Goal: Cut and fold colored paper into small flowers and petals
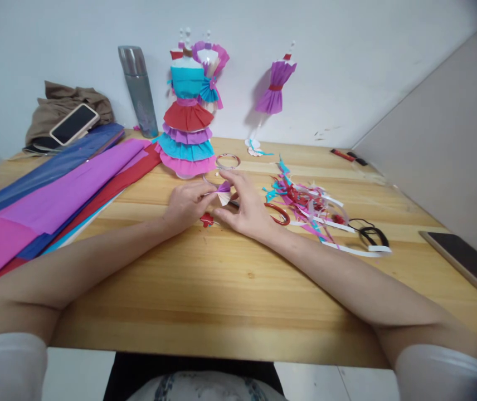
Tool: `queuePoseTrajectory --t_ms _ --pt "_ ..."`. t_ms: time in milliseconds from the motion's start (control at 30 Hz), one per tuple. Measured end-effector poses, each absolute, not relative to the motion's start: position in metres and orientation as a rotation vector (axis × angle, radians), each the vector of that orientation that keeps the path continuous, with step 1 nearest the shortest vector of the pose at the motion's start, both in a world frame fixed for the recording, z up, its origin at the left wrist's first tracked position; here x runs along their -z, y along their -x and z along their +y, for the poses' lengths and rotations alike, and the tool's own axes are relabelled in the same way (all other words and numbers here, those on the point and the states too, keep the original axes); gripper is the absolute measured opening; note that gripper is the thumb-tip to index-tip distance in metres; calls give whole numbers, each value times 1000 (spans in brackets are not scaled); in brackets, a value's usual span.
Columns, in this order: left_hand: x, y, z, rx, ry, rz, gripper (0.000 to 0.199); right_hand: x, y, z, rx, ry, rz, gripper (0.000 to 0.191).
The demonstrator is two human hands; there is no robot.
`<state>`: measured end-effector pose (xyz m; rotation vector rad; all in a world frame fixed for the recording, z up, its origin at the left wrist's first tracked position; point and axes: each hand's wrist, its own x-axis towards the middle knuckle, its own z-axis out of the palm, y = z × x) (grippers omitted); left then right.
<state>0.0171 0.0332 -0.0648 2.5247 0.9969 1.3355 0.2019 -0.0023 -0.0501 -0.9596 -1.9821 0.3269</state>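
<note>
Near the middle of the wooden table, my left hand [187, 205] pinches the left end of a small pleated paper piece [224, 195], purple above and cream below. Around the piece's right side is my right hand [244, 205], its thumb and index finger apart; whether it touches the paper is unclear. Scissors with a red handle [278, 214] lie partly hidden beneath my right hand. Below my fingers sits a small red scrap [207, 220]. Just behind my hands stands a doll form in a tiered paper dress [187, 120] of blue, red, purple and pink.
Paper scraps [305, 200] and a black cord loop [374, 236] lie to the right, near a tablet [466, 264]. Coloured paper sheets [67, 189] cover the left side. Behind are a bottle [140, 92], a phone [74, 123], a tape roll [228, 161] and a purple-dressed form [277, 89].
</note>
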Motion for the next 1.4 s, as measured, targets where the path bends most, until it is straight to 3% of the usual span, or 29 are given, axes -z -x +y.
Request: queuePoseTrajectory --t_ms 267,567,733,933,1400 --pt "72 -20 33 -1299 -2733 953 18 50 -204 -2 -248 1034 -2045 16" --pt "69 -20 31 -1306 -2696 998 20 53 -205 0 -219 1099 -1985 3" --pt "66 -23 29 -1300 -2459 974 20 51 -206 0 -277 1087 -1937 7" --pt "56 -20 35 -1022 -1826 787 23 50 -206 1 -534 1029 -1802 42" --pt "43 -12 40 -684 -1148 468 33 42 -201 -12 -727 932 -1785 44"
